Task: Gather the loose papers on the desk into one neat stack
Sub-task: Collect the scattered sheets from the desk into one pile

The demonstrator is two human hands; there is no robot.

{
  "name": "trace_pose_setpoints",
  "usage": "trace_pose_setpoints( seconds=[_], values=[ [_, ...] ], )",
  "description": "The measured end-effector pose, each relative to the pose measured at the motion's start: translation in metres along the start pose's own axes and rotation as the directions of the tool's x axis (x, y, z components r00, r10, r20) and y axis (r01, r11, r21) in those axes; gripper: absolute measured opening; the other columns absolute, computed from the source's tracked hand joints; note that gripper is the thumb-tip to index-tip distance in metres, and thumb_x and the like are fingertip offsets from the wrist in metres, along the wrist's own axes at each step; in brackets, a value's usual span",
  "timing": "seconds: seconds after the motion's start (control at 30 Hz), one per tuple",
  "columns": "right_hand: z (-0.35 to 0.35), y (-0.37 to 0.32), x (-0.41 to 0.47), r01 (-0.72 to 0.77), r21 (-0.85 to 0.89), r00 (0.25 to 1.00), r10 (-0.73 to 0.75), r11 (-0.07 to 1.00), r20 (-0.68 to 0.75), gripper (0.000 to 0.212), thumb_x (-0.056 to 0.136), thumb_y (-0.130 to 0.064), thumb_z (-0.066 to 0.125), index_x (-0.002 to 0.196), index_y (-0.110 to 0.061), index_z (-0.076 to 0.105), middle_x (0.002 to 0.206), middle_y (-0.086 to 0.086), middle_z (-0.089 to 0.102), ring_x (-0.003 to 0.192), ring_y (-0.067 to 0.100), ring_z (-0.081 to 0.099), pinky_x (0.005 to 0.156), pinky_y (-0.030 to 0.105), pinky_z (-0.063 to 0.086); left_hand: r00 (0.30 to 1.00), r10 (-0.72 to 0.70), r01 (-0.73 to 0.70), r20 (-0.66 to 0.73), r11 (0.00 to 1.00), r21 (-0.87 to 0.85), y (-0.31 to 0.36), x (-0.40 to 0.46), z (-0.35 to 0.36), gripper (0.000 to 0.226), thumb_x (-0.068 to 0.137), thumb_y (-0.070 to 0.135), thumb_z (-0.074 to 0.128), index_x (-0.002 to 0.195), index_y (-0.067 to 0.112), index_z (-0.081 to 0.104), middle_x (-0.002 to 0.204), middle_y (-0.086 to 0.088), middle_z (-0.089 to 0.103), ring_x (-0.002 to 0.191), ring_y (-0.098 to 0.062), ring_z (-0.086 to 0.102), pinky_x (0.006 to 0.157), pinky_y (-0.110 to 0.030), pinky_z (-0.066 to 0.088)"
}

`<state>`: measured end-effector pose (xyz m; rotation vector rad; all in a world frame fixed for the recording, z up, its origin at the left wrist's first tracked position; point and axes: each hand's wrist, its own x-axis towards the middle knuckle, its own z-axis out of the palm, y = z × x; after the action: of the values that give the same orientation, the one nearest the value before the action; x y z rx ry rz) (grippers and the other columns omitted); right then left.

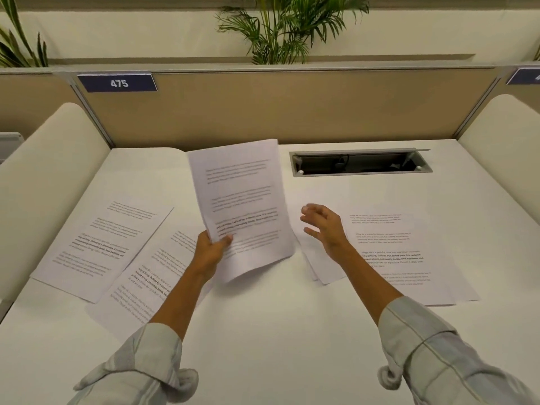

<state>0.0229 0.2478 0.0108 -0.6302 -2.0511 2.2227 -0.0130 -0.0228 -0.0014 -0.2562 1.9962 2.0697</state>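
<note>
My left hand point(211, 249) grips a small bundle of printed sheets point(244, 200) by its lower left edge and holds it tilted above the middle of the white desk point(277, 331). My right hand point(324, 229) hovers just right of the bundle, fingers spread, holding nothing. Beneath and right of that hand lie overlapping printed pages point(409, 255). At the left a single printed sheet point(96, 247) lies flat. Another sheet point(140, 285) lies partly under my left forearm.
An open cable slot point(361, 163) is cut into the desk at the back right. A tan partition point(277, 106) with a "475" label point(118, 83) closes the far side. Cream side dividers point(43, 171) flank the desk. Palm leaves point(280, 27) rise behind.
</note>
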Motion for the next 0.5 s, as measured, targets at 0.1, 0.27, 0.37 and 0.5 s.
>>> trace_pose_setpoints(
  seconds=[0.1, 0.27, 0.37, 0.5],
  values=[
    [-0.01, 0.027, -0.005, 0.03, -0.547, 0.978, -0.138, 0.837, -0.156, 0.048, 0.072, -0.04, 0.081, 0.109, -0.012, 0.067, 0.107, 0.002, 0.07, 0.094, 0.017, 0.066, 0.08, 0.025, 0.051, 0.994, -0.071, 0.064, -0.087, 0.995, -0.074, -0.002, 0.009, -0.018, 0.048, 0.087, -0.004, 0.064, 0.133, -0.001, 0.051, 0.123, -0.01, 0.061, 0.112, -0.027, 0.058, 0.102, -0.046, 0.047],
    [0.008, 0.051, -0.021, 0.022, -0.965, 0.997, -0.082, 0.261, 0.001, 0.052, 0.083, -0.05, 0.063, 0.114, -0.009, 0.056, 0.118, 0.009, 0.055, 0.113, 0.028, 0.054, 0.088, 0.038, 0.047, 0.98, -0.158, 0.138, -0.119, 0.977, -0.163, -0.009, 0.008, -0.041, 0.052, 0.086, -0.005, 0.065, 0.135, 0.005, 0.052, 0.133, -0.015, 0.061, 0.12, -0.034, 0.059, 0.103, -0.056, 0.046],
    [0.022, 0.043, -0.026, 0.053, -0.996, 0.994, -0.096, 0.076, 0.045, 0.021, 0.093, -0.019, 0.053, 0.108, -0.006, 0.06, 0.112, 0.01, 0.06, 0.106, 0.029, 0.06, 0.082, 0.034, 0.048, 0.975, -0.203, 0.182, -0.093, 0.964, -0.195, -0.014, 0.001, -0.047, 0.055, 0.085, -0.009, 0.064, 0.137, 0.005, 0.051, 0.134, -0.016, 0.06, 0.115, -0.036, 0.061, 0.097, -0.053, 0.05],
    [0.022, 0.033, -0.026, 0.127, -0.983, 0.989, -0.063, -0.133, 0.136, 0.021, 0.084, 0.002, 0.058, 0.103, -0.007, 0.063, 0.106, 0.01, 0.066, 0.094, 0.028, 0.066, 0.07, 0.03, 0.048, 0.969, -0.237, 0.22, -0.068, 0.955, -0.201, -0.019, -0.009, -0.05, 0.056, 0.085, -0.01, 0.063, 0.137, 0.005, 0.05, 0.134, -0.016, 0.06, 0.112, -0.038, 0.062, 0.095, -0.056, 0.05]
  ],
)
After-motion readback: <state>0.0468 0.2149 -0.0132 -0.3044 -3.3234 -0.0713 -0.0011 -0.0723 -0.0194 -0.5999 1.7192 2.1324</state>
